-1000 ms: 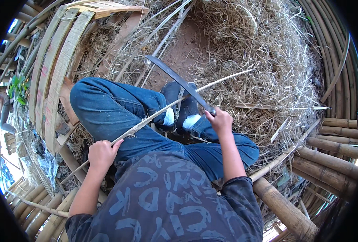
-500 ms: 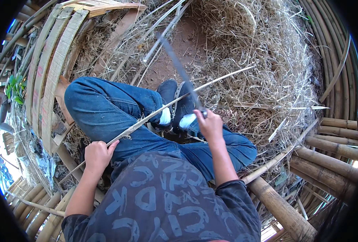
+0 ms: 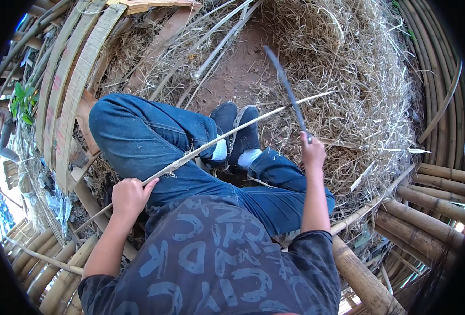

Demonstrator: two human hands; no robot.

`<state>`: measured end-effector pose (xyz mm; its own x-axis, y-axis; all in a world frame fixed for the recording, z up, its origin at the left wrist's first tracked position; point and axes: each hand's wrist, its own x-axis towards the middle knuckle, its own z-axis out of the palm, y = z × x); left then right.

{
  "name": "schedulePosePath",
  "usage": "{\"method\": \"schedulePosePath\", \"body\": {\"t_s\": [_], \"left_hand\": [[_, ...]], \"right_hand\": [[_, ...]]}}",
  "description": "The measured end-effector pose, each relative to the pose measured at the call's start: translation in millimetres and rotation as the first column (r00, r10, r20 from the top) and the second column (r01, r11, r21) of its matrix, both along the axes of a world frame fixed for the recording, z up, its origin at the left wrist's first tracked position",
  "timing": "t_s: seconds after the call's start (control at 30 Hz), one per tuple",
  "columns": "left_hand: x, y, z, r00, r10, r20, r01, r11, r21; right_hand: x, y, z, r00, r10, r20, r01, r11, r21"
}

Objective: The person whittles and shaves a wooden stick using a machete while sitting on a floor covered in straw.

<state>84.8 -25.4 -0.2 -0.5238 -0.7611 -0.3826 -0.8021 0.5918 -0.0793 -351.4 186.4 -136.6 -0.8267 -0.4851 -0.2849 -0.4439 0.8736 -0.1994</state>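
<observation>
My left hand (image 3: 130, 197) is closed round a long, thin bamboo strip (image 3: 194, 152) beside my left thigh. The strip slants across my lap and over my shoes, its tip reaching up to the right above the shavings. A loose, frayed fibre curls from it near my left knee. In my right hand (image 3: 313, 152), closed and raised over the shavings, is the handle of a long-bladed knife (image 3: 286, 84). Its dark blade points away and up to the left, crossing the strip near its far end; whether they touch I cannot tell.
Pale shavings (image 3: 348, 63) heap in front and to the right. A slatted wooden frame (image 3: 77, 89) stands at the left. Several split strips (image 3: 224, 39) lie ahead on the bare soil (image 3: 232, 73). Thick bamboo poles (image 3: 366, 273) are at the right and lower left.
My right hand with the knife has moved right, along the bamboo strip toward its far end. My left hand keeps its hold and has barely shifted.
</observation>
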Motion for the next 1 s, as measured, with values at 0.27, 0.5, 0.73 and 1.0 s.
{"method": "schedulePosePath", "body": {"t_s": [0.27,0.5,0.73,1.0], "left_hand": [[0.5,1.3,2.4,1.0,0.028,0.007,-0.028,1.0,-0.003],[-0.8,3.3,1.8,0.999,0.035,0.02,-0.035,0.999,-0.005],[1.5,2.5,1.7,0.999,0.04,-0.018,-0.04,0.999,-0.008],[4.3,-0.7,-2.8,0.999,-0.032,-0.032,0.031,0.999,-0.037]], "right_hand": [[55.6,-37.7,21.1,0.964,-0.003,0.265,0.06,0.977,-0.206],[147.8,-85.6,44.3,0.852,0.51,0.115,-0.469,0.844,-0.261],[41.3,-27.3,-10.7,0.97,0.217,0.112,-0.211,0.975,-0.064],[-11.1,12.5,4.3,0.998,-0.029,-0.05,0.029,1.0,0.008]]}}
